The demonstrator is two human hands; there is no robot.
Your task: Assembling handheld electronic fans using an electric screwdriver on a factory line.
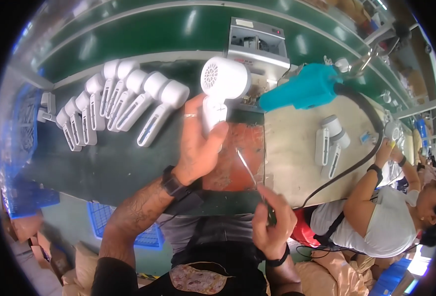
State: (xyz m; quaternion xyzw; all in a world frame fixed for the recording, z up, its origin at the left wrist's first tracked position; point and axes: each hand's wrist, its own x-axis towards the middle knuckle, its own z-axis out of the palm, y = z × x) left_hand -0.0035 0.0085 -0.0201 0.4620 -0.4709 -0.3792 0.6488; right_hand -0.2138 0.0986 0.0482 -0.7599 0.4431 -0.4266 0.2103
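My left hand [198, 143] is closed around the handle of a white handheld fan [224, 79], holding it upright over the bench with its round grille turned to the left. The thumb presses on the front of the handle. Lower and to the right, my right hand [273, 217] grips a slim metal hand tool [247, 166]. Its bright tip points up and left toward the fan but stays apart from it; whether it is a screwdriver or tweezers I cannot tell. Several similar white units [151, 106] lie in a slanting row on the green bench to the left.
An orange-red mat [235, 170] lies under my hands. Behind stands a grey metal machine [257, 47]. A teal tool [304, 88] with a thick black cable [373, 123] hangs at right, above two white units [332, 138]. A co-worker [376, 217] sits at right. A blue basket [102, 219] stands below the bench.
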